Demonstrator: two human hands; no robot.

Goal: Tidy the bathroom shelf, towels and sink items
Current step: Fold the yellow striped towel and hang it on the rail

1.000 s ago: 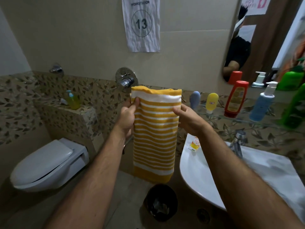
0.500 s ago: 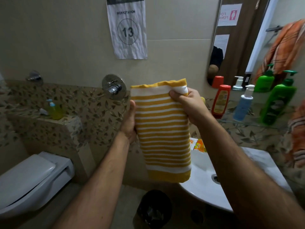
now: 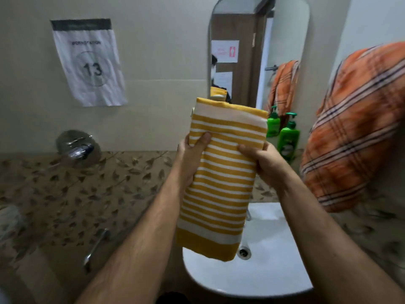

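Note:
I hold a folded yellow-and-white striped towel [image 3: 221, 189] upright in front of me, above the white sink [image 3: 263, 270]. My left hand [image 3: 194, 156] grips its left edge with the thumb across the front. My right hand [image 3: 260, 159] grips its right edge at about the same height. An orange plaid towel [image 3: 355, 123] hangs on the wall to the right. A green pump bottle [image 3: 288, 141] stands behind the striped towel, with its reflection in the mirror beside it. The towel hides the other shelf items.
A tall mirror [image 3: 258, 51] is on the wall above the sink. A paper sign with the number 13 [image 3: 89, 62] hangs at the left. A chrome wall valve [image 3: 76, 148] and a chrome handle [image 3: 96, 249] sit on the leaf-patterned tiles at the left.
My view and both hands have swung right, from beside the toilet to over the sink. My right hand dropped from the towel's top corner to its right edge. The orange towel came into view.

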